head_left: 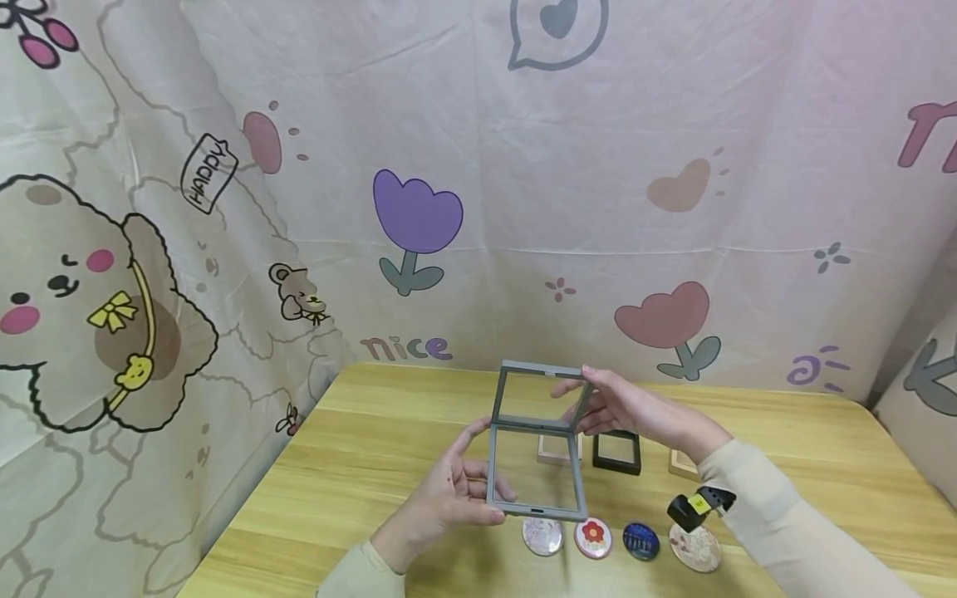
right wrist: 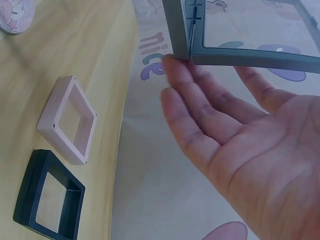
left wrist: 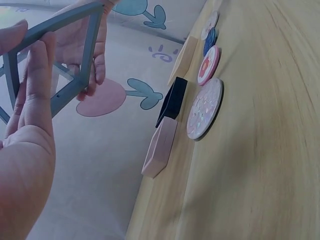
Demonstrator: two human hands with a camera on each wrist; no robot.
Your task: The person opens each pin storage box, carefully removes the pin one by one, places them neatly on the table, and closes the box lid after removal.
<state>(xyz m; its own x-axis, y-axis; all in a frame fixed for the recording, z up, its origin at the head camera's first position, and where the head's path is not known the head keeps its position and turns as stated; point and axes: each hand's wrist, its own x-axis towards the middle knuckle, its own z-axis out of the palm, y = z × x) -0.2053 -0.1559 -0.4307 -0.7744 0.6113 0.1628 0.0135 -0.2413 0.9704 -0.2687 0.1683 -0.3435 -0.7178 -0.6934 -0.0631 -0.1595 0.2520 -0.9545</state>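
Observation:
A grey hinged display frame [head_left: 534, 427] with clear film panes is unfolded in the air above the table. My left hand [head_left: 449, 494] grips its lower half at the left side, thumb along the front corner. In the left wrist view, fingers [left wrist: 37, 85] of that hand lie against the grey rim. My right hand [head_left: 624, 407] pinches the raised upper half at its top right corner. The right wrist view shows the right fingers [right wrist: 187, 97] extended under the frame's edge, near the hinge. Both panes are see-through, with nothing between them.
Behind the grey frame, a pink frame [right wrist: 52, 110], a black frame [head_left: 616, 468] and a beige frame [head_left: 682, 467] stand on the wooden table [head_left: 299, 490]. Nearer lie several round badges: pale [head_left: 542, 540], red-flowered [head_left: 593, 552], blue [head_left: 640, 542] and cream [head_left: 697, 555]. A patterned curtain [head_left: 523, 208] hangs behind.

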